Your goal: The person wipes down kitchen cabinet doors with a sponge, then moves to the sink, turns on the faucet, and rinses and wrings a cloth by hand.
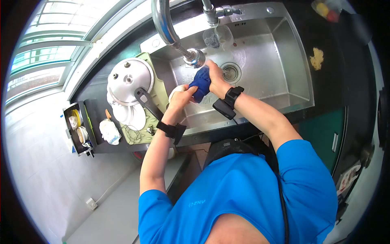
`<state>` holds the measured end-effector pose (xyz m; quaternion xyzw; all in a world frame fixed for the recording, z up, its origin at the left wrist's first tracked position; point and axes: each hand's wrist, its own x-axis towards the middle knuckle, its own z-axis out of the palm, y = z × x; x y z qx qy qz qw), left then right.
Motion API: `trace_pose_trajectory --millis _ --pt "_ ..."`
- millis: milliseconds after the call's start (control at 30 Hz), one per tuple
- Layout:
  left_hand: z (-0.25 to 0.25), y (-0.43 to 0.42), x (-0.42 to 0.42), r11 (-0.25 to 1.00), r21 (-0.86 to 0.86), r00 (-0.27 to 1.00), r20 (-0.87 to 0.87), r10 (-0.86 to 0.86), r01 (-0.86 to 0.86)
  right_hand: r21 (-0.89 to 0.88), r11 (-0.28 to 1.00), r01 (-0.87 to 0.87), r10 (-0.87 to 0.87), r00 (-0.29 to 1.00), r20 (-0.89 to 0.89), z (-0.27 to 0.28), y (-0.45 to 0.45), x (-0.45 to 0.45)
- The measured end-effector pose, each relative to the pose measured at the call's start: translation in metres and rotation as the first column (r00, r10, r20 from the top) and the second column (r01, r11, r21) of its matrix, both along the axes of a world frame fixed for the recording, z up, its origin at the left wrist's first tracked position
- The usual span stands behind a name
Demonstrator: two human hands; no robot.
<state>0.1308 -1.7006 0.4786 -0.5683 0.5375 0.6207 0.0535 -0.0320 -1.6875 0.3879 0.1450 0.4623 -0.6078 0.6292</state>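
Over the sink, a dark blue cloth (200, 85) is bunched between both of my hands. My left hand (183, 97) is closed on its near left side, thumb pressed against the fabric. Something white (175, 92) shows behind the left fingers; I cannot make out what it is. My right hand (217, 79) grips the cloth from the other side, fingers partly hidden behind it. The chrome faucet head (195, 59) hangs just above the cloth. Below is the steel sink (264, 61), with its drain (230, 73) right of my right hand.
Left of the sink, a pressure cooker lid (131, 79) and white plates (132, 116) lie on a green drain board (159, 77). A clear cup (218, 37) is at the sink's back beneath a second tap (211, 15). A yellowish piece (317, 59) lies on the right counter.
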Motion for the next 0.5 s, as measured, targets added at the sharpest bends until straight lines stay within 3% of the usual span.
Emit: trace_pose_trajectory --millis 67,100,133,167,267,300,333,367,433,500 --pt "0.006 0.0 -0.001 0.932 -0.36 0.999 0.032 -0.029 0.039 0.081 0.995 0.064 -0.067 0.997 0.036 0.004 -0.001 -0.001" --pt "0.013 0.001 -0.002 0.93 -0.364 0.999 0.031 -0.031 0.04 -0.005 0.999 0.037 -0.036 0.988 0.148 -0.005 0.002 -0.003" --pt "0.024 0.003 -0.004 0.879 -0.475 0.998 0.055 -0.008 0.033 -0.089 0.996 0.019 0.004 0.967 0.256 -0.007 0.007 -0.006" --pt "0.031 0.005 -0.007 0.816 -0.577 0.997 0.076 0.016 0.031 -0.088 0.996 0.022 0.001 0.967 0.255 -0.01 0.012 -0.007" --pt "0.045 0.0 -0.016 0.802 -0.598 0.999 0.02 0.036 -0.017 -0.189 0.981 -0.046 0.088 0.971 0.22 0.005 0.025 -0.014" --pt "0.048 -0.001 -0.017 0.803 -0.594 0.999 -0.021 0.049 -0.052 -0.057 0.989 -0.134 0.137 0.988 0.066 0.017 0.029 -0.016" --pt "0.037 -0.008 -0.017 0.818 -0.542 0.975 -0.201 0.098 -0.194 0.089 0.976 -0.2 0.207 0.975 -0.079 0.022 0.035 -0.015" --pt "0.026 -0.012 -0.015 0.817 -0.483 0.931 -0.325 0.167 -0.315 0.094 0.975 -0.199 0.207 0.975 -0.078 0.023 0.044 -0.011" --pt "0.023 -0.016 -0.019 0.801 -0.514 0.939 -0.298 0.171 -0.309 0.072 0.941 -0.332 0.322 0.804 -0.5 0.02 0.057 -0.008" --pt "0.022 -0.016 -0.021 0.805 -0.537 0.96 -0.243 0.138 -0.252 0.041 0.921 -0.388 0.356 0.789 -0.501 0.029 0.063 -0.006"
